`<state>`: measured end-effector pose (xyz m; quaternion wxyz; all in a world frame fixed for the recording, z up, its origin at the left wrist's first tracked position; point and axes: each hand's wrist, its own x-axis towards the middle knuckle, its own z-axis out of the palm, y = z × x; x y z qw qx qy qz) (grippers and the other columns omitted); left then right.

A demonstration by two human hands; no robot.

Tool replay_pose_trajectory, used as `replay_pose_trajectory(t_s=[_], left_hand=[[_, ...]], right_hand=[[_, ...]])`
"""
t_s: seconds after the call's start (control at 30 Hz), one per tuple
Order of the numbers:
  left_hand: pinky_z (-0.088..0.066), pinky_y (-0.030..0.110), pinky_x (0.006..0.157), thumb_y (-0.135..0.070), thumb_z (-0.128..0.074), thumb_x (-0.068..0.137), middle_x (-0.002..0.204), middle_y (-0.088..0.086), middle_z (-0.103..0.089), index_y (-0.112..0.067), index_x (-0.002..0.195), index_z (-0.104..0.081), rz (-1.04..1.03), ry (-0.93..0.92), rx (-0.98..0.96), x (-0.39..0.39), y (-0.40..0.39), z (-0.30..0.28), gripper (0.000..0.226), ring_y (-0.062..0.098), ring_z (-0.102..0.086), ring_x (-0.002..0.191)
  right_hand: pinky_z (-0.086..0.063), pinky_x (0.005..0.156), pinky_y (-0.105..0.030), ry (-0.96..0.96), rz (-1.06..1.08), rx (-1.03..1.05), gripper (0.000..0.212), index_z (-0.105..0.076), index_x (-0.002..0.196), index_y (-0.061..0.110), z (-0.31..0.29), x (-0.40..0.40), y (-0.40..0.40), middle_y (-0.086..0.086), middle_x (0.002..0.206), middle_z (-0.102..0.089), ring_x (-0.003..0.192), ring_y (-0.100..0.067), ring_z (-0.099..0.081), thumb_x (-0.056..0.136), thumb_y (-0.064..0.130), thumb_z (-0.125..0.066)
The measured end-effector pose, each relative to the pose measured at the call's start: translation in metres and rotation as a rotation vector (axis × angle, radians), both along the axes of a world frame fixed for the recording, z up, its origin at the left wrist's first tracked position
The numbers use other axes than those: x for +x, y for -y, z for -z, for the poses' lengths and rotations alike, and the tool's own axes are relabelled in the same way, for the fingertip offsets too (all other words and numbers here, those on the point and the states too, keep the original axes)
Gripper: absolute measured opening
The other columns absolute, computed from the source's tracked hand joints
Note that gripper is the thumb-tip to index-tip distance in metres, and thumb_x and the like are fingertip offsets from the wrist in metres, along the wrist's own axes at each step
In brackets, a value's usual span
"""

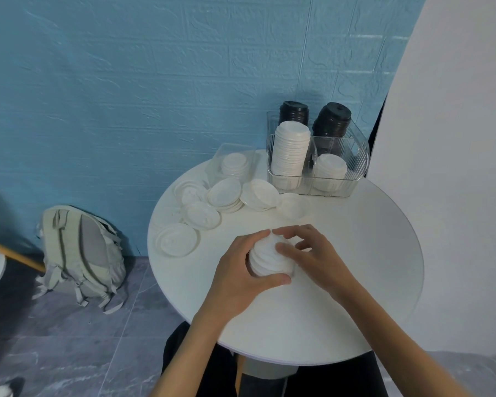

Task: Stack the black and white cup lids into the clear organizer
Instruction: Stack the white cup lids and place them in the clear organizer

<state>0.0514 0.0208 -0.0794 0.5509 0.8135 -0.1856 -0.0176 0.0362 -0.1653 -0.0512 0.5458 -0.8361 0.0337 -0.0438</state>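
On the left side of the round white table (370,282) loose white lids (201,207) lie scattered and overlapping, some face up and some tilted against each other, with a clear shallow tray (221,156) behind them holding a few more. Nearer the front, the left hand (241,270) wraps its curled fingers (258,236) and thumb round the side of a short stack of white lids (269,257), which appears to rest on the table. Thin moulded plastic like this is probably very light, springy and a little slick, so a stack is likely to skew or shed its top lids if pinched at one point; taking it round the rim from both sides, as here, looks like the safer hold. The right hand (312,253) meets it from the other side, fingers bent over the top and right edge of the same stack, pressing it square. Further back and to the right stands the clear organizer (355,167), divided into compartments: the front left one holds a tall column of white lids (291,153) rising above the wall, the front right a low stack of white lids (330,170) with room above it, and the two rear ones each a column of black lids (331,118).
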Motion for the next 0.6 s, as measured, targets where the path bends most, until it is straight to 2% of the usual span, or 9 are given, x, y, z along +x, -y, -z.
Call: replay_pose_trajectory(t_s=[0.07, 0.13, 0.2, 0.37, 0.5, 0.6], left_hand=[[-0.054, 0.027, 0.097, -0.056, -0.091, 0.059, 0.126, -0.034, -0.054, -0.048, 0.135, -0.053, -0.004, -0.004, -0.001, -0.0006, 0.0003, -0.0012, 0.085, -0.005, -0.055, 0.12], [-0.054, 0.026, 0.098, -0.058, -0.087, 0.061, 0.125, -0.035, -0.056, -0.047, 0.134, -0.054, -0.016, -0.022, -0.01, -0.0015, 0.0012, -0.0026, 0.081, -0.006, -0.056, 0.119], [-0.054, 0.024, 0.098, -0.053, -0.086, 0.069, 0.124, -0.036, -0.058, -0.048, 0.134, -0.055, -0.026, -0.045, -0.015, -0.0014, 0.0015, -0.0031, 0.072, -0.007, -0.057, 0.117], [-0.055, 0.023, 0.096, -0.038, -0.092, 0.071, 0.123, -0.033, -0.063, -0.048, 0.132, -0.059, -0.021, -0.108, -0.034, -0.0021, -0.0012, -0.0026, 0.07, -0.005, -0.06, 0.115], [-0.055, 0.019, 0.093, -0.036, -0.094, 0.068, 0.121, -0.032, -0.065, -0.047, 0.132, -0.059, -0.007, -0.131, -0.036, -0.0019, -0.0031, -0.0025, 0.074, -0.004, -0.062, 0.114], [-0.056, 0.026, 0.097, -0.038, -0.094, 0.068, 0.124, -0.029, -0.066, -0.045, 0.136, -0.057, 0.006, -0.15, -0.042, -0.0021, -0.0046, -0.0019, 0.077, -0.002, -0.063, 0.115]], right_hand=[[-0.048, 0.08, -0.015, 0.005, -0.01, -0.01, 0.018, -0.074, 0.108, 0.04, 0.0007, -0.0003, 0.0019, 0.015, 0.114, -0.062, 0.092, -0.007, -0.064, 0.092, 0.031, -0.072], [-0.047, 0.078, -0.011, 0.014, -0.023, -0.033, 0.017, -0.075, 0.108, 0.039, 0.0007, -0.0003, 0.0037, 0.017, 0.113, -0.064, 0.091, -0.002, -0.064, 0.092, 0.031, -0.072], [-0.047, 0.075, -0.01, 0.021, -0.025, -0.034, 0.017, -0.076, 0.107, 0.038, 0.0012, 0.0005, 0.0044, 0.017, 0.112, -0.066, 0.09, -0.001, -0.065, 0.092, 0.031, -0.073], [-0.051, 0.075, -0.015, 0.004, -0.043, -0.011, 0.018, -0.076, 0.104, 0.039, 0.0031, 0.0016, 0.0071, 0.016, 0.11, -0.068, 0.09, -0.003, -0.066, 0.087, 0.033, -0.078], [-0.056, 0.078, -0.026, 0.002, -0.042, -0.006, 0.018, -0.076, 0.1, 0.039, 0.0059, 0.0029, 0.0079, 0.017, 0.107, -0.071, 0.088, -0.007, -0.067, 0.083, 0.035, -0.082], [-0.055, 0.076, -0.024, -0.006, -0.04, -0.029, 0.018, -0.075, 0.097, 0.037, 0.0053, 0.0064, 0.0065, 0.017, 0.104, -0.071, 0.087, -0.006, -0.067, 0.082, 0.034, -0.083]])
